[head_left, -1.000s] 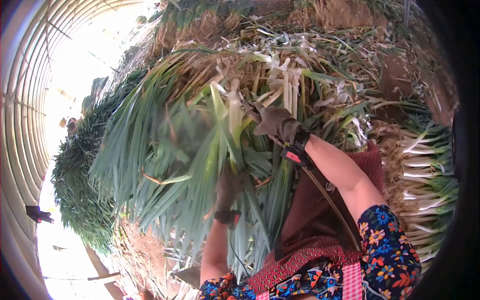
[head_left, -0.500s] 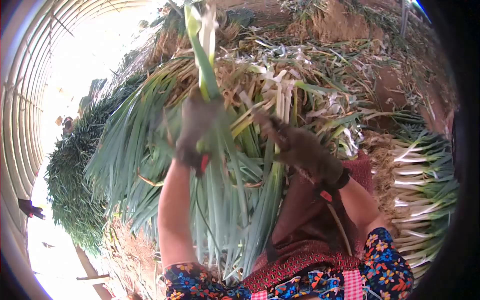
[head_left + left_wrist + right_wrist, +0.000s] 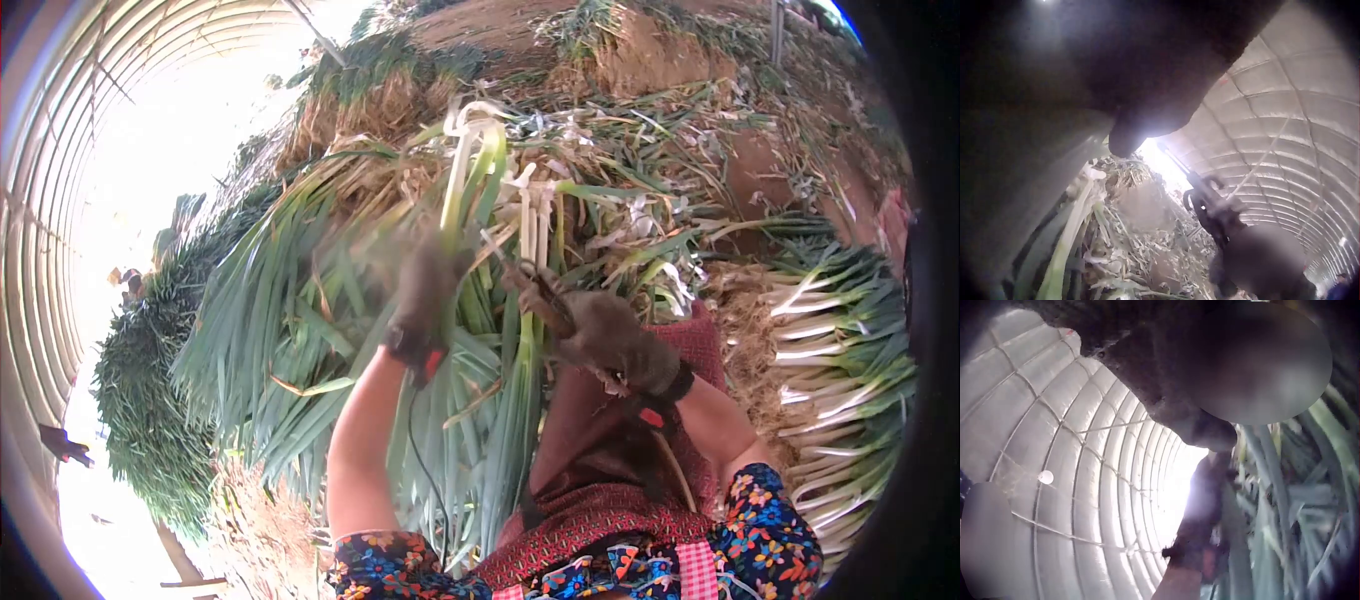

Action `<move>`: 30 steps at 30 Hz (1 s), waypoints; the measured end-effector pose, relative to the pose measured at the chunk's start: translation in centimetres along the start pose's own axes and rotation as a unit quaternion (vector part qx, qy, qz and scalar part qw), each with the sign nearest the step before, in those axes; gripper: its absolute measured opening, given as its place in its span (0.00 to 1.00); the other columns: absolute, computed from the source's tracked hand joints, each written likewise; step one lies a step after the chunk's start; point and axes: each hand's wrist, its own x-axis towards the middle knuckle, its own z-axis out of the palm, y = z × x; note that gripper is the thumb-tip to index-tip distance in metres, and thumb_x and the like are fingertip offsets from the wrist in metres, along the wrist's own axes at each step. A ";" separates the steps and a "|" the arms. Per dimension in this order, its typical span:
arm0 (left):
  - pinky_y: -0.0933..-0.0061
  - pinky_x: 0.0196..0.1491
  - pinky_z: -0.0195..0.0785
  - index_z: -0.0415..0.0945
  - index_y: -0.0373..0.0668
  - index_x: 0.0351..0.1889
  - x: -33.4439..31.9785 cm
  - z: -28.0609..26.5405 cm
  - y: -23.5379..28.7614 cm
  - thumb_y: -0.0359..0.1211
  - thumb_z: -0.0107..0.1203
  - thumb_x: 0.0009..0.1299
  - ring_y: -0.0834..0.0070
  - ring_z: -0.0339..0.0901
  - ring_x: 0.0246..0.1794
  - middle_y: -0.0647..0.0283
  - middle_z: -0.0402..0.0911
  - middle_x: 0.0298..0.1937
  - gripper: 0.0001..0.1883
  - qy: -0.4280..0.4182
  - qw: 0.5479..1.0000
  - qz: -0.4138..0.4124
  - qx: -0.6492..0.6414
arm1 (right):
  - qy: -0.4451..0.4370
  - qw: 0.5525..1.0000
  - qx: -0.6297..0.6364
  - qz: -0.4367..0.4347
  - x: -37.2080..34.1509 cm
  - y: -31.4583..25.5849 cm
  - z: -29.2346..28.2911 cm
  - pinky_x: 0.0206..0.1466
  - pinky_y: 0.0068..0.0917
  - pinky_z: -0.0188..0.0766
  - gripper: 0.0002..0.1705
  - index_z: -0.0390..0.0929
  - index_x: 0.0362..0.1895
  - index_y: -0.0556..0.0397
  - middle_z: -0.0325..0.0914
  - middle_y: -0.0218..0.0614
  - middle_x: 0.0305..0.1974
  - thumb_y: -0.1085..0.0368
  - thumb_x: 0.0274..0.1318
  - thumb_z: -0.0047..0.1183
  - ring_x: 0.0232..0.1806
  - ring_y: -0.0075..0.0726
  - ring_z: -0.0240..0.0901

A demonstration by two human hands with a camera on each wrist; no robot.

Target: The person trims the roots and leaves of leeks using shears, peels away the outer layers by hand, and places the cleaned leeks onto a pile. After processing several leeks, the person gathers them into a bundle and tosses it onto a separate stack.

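My gloved left hand (image 3: 425, 290), blurred in the head view, grips a leek (image 3: 458, 185) by its lower stalk, over the leaf pile. The pale end points away from me, with loose skin bent over at its tip. To the right, my gloved right hand (image 3: 615, 340) holds an air blow gun (image 3: 545, 300), its thin nozzle directed toward the leek. The left wrist view shows the gun's nozzle and trigger (image 3: 1204, 200) from the side. A hose (image 3: 675, 465) runs back from the right hand over the dark red apron (image 3: 590, 440).
A pile of untrimmed leeks (image 3: 270, 300) spreads in front and to the left. Peeled leeks (image 3: 815, 355) lie in a row at the right. Loose skins and leaf scraps (image 3: 640, 150) litter the ground beyond. A ribbed tunnel wall (image 3: 35, 250) curves along the left.
My left hand rose from the leaves with the leek, then came down slightly, and skin now bends over at its tip. My right hand drew back toward me with the air blow gun.
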 end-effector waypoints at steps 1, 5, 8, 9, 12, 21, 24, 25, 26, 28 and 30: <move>0.60 0.41 0.74 0.75 0.39 0.56 -1.4 -0.1 1.6 0.40 0.65 0.65 0.57 0.84 0.37 0.48 0.84 0.36 0.24 0.006 0.996 -0.069 -0.058 | 0.010 0.998 -0.017 0.063 0.8 0.0 -0.2 0.46 0.52 0.74 0.53 0.56 0.75 0.46 0.81 0.59 0.40 0.49 0.45 0.65 0.43 0.65 0.79; 0.52 0.37 0.73 0.72 0.36 0.58 -8.8 1.5 2.8 0.44 0.61 0.68 0.47 0.82 0.35 0.44 0.83 0.36 0.27 -0.018 0.989 -0.138 -0.059 | 0.024 0.996 0.017 0.083 0.7 1.2 -0.5 0.47 0.53 0.74 0.55 0.54 0.76 0.48 0.81 0.59 0.39 0.46 0.45 0.63 0.43 0.65 0.79; 0.49 0.34 0.72 0.65 0.33 0.67 -15.0 5.8 -1.7 0.44 0.60 0.68 0.46 0.81 0.34 0.43 0.82 0.36 0.34 -0.130 0.978 -0.164 0.013 | -0.095 0.992 -0.035 0.081 0.9 2.6 2.1 0.46 0.52 0.75 0.56 0.53 0.76 0.50 0.81 0.59 0.39 0.47 0.44 0.63 0.43 0.65 0.79; 0.49 0.34 0.72 0.62 0.33 0.70 -16.5 6.8 -1.7 0.44 0.59 0.68 0.46 0.81 0.33 0.43 0.82 0.36 0.37 -0.135 0.978 -0.159 0.028 | -0.056 0.996 -0.042 0.059 1.0 3.6 3.2 0.45 0.53 0.76 0.54 0.56 0.74 0.52 0.81 0.58 0.38 0.48 0.43 0.62 0.41 0.65 0.80; 0.47 0.33 0.71 0.53 0.34 0.75 -19.3 9.3 -0.7 0.44 0.58 0.69 0.44 0.81 0.33 0.43 0.82 0.34 0.42 -0.075 0.990 -0.070 0.095 | -0.066 0.994 -0.065 0.057 3.3 5.5 4.6 0.44 0.53 0.75 0.51 0.59 0.72 0.51 0.81 0.58 0.37 0.47 0.42 0.61 0.40 0.64 0.80; 0.46 0.36 0.72 0.56 0.27 0.71 -19.1 10.8 0.6 0.42 0.53 0.74 0.40 0.81 0.32 0.41 0.83 0.32 0.36 -0.051 0.988 -0.129 -0.066 | -0.033 0.984 -0.170 0.047 9.9 7.7 6.9 0.33 0.52 0.74 0.32 0.64 0.71 0.42 0.83 0.52 0.31 0.43 0.69 0.39 0.29 0.55 0.82; 0.48 0.38 0.73 0.55 0.27 0.71 -19.1 10.9 0.2 0.41 0.52 0.75 0.41 0.81 0.35 0.39 0.83 0.35 0.35 -0.093 0.984 -0.142 -0.045 | -0.038 0.988 -0.133 0.064 12.3 8.6 7.5 0.37 0.51 0.75 0.39 0.62 0.72 0.48 0.82 0.55 0.32 0.41 0.63 0.45 0.32 0.58 0.81; 0.49 0.39 0.73 0.54 0.27 0.72 -19.2 10.8 -0.2 0.40 0.52 0.75 0.41 0.81 0.36 0.38 0.83 0.37 0.35 -0.115 0.981 -0.147 -0.044 | -0.050 0.988 -0.134 0.060 12.9 9.1 7.7 0.37 0.49 0.75 0.43 0.61 0.72 0.51 0.82 0.55 0.32 0.41 0.60 0.48 0.33 0.59 0.81; 0.50 0.41 0.73 0.53 0.28 0.72 -19.7 11.4 -1.0 0.40 0.53 0.74 0.43 0.82 0.39 0.36 0.82 0.39 0.36 -0.082 0.988 -0.110 -0.065 | -0.061 0.987 -0.135 0.056 13.5 9.7 7.9 0.38 0.48 0.75 0.46 0.59 0.73 0.53 0.81 0.56 0.33 0.41 0.56 0.51 0.33 0.59 0.80; 0.51 0.45 0.73 0.50 0.29 0.74 -20.5 12.3 -2.1 0.39 0.54 0.73 0.45 0.82 0.43 0.34 0.81 0.44 0.38 -0.015 0.994 -0.041 -0.104 | -0.101 0.983 -0.136 0.073 13.9 9.2 7.7 0.42 0.47 0.76 0.53 0.54 0.75 0.52 0.82 0.57 0.38 0.42 0.48 0.58 0.38 0.59 0.81; 0.56 0.53 0.71 0.49 0.32 0.75 -21.3 10.9 -0.7 0.37 0.58 0.71 0.48 0.82 0.48 0.32 0.80 0.47 0.40 -0.126 0.985 -0.116 -0.034 | -0.130 0.977 -0.114 0.128 14.3 9.5 8.1 0.48 0.47 0.76 0.61 0.48 0.78 0.44 0.82 0.57 0.44 0.43 0.41 0.64 0.46 0.60 0.81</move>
